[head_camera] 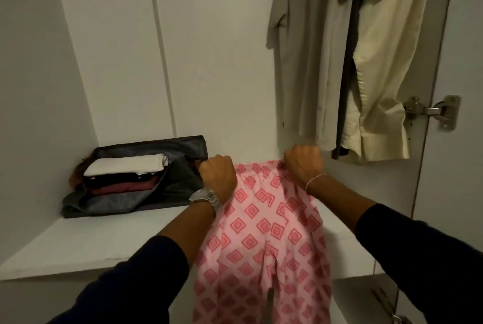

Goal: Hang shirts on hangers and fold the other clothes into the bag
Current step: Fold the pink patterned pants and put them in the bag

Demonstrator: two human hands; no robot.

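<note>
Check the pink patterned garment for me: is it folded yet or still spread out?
Spread out, not folded. Both hands, left and right, hold the pink patterned garment up by its top edge, and it hangs down full length over the shelf edge.

A shelf [86, 242] runs across the near part of the wardrobe. At its far left lies an open bag [180, 182], with folded clothes [125, 174] stacked in it. Right of the bag, the left hand [218, 176] and right hand [304, 160] grip the top edge of a pair of trousers [264, 240] — the left hand just beside the bag — and the trousers hang down over the shelf's near edge. Far right and above, shirts [339, 62] hang, with a door hinge [433, 112] further right.
</note>
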